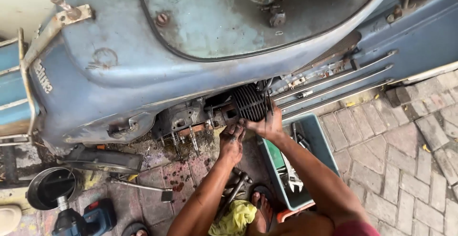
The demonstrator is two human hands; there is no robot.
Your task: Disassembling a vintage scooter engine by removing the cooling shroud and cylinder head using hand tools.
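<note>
Reaching up under the flank of a faded blue scooter (143, 64), both hands work at the exposed engine, where a dark finned cylinder (249, 101) juts out below the bodywork. The left hand (232, 139) sits just below and to the left of the cylinder, its greasy fingers curled upward against the metal block (228, 114) that the cylinder joins; whether it actually grips anything there cannot be told. The right hand (266, 125) lies directly beneath the cylinder's lower edge, fingers spread and pressed to the fins, touching it without closing round it. The two hands are close together, nearly touching at the fingertips, with the cylinder above them and slightly toward the right one. Left of the hands, bare studs (193, 138) hang from the grimy engine case (179, 119). The ground is brick paving (405, 145), stained with oil under the engine. A grey-blue plastic tray (324, 143) stands just right of the right forearm and holds wrenches (292, 176). Nearer the body, a yellow rag (236, 219) lies beside a sandalled foot (260, 210), and dark metal tools (236, 183) rest under the left forearm. Further left lie a long-handled tool (140, 187), a black funnel (51, 188) and a blue cordless drill (88, 219).
</note>
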